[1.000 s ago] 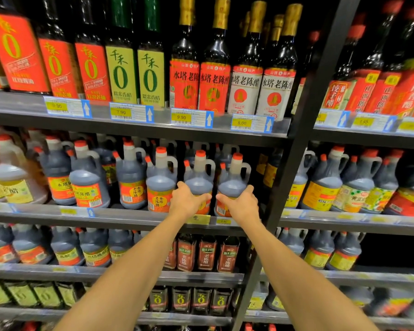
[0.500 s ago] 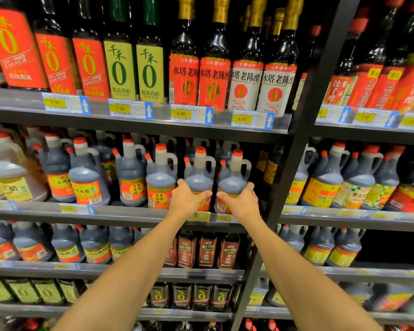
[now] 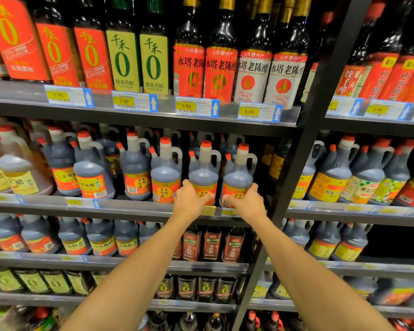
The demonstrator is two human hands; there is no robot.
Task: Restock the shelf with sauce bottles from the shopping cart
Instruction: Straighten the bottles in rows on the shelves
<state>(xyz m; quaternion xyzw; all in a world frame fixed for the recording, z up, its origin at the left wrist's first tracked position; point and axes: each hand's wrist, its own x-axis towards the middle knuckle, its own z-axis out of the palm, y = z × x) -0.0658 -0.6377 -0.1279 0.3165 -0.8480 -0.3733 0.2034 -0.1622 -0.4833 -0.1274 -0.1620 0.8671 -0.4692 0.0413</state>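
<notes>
Two dark sauce jugs with red caps and orange labels stand side by side at the right end of the middle shelf (image 3: 129,207). My left hand (image 3: 190,202) wraps the base of the left jug (image 3: 204,172). My right hand (image 3: 246,201) grips the base of the right jug (image 3: 239,174). Both jugs are upright with their bottoms on the shelf board. A matching jug (image 3: 166,172) stands just left of them. The shopping cart is out of view.
A black upright post (image 3: 304,163) rises just right of my right hand. Tall bottles (image 3: 221,53) fill the shelf above, with price tags (image 3: 196,106) on its edge. More jugs (image 3: 332,173) stand past the post, and smaller bottles (image 3: 210,243) fill the shelves below.
Both hands stay on the bases of the two jugs. The fingers have closed a little tighter around them. The view has tilted slightly downward.
</notes>
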